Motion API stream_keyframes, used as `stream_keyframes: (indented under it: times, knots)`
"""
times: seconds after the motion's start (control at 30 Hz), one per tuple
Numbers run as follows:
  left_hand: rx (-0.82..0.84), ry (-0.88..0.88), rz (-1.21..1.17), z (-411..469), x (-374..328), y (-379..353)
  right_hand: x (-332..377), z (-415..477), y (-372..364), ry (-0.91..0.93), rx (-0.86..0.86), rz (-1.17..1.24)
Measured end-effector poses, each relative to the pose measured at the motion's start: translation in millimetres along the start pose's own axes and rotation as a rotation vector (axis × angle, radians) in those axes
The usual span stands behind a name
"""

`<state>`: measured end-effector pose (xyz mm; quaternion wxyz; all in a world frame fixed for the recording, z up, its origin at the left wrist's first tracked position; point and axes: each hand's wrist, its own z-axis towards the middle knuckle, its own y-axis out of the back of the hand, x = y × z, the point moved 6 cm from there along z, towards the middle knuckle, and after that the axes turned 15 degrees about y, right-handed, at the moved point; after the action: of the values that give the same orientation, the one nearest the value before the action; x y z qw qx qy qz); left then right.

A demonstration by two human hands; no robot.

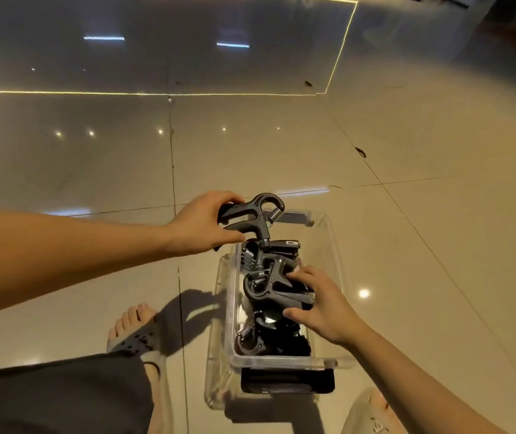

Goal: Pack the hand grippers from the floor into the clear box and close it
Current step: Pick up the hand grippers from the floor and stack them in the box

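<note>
The clear box (333, 245) stands on the tiled floor in front of me, holding several black hand grippers with metal springs. My left hand (201, 223) grips one black hand gripper (255, 216) by its handles, just above the box's far left corner. Inside the box, my right hand (324, 303) holds the handles of another hand gripper (269, 285) that lies on top of the pile. A clear lid (216, 364) seems to lie under or beside the box on its left side; a black latch (288, 382) shows at the near end.
My left foot in a dark sandal (136, 339) is planted just left of the box, with my dark trouser leg (62, 393) below it. My right foot (372, 415) shows at the bottom right. Glossy beige tiles (281, 136) spread all around.
</note>
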<state>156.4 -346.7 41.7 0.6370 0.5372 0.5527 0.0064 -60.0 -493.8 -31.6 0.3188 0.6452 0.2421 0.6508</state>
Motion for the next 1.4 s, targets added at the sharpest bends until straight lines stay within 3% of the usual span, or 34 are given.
stream_keyframes:
  times: [0.37, 0.53, 0.87, 1.4]
  knots:
    - [0.083, 0.002, 0.071, 15, 20, -48, -38, -1, -48, -0.098, 0.252, 0.089]
    - [0.102, -0.016, 0.074, 12, 21, -54, -34, -8, -62, -0.028, 0.402, 0.007]
    - [0.134, -0.044, 0.061, 11, 8, -59, -36, -6, -66, 0.025, 0.428, -0.160]
    - [0.128, -0.040, 0.060, 4, 14, -59, -36, -7, -66, 0.000, 0.469, -0.123]
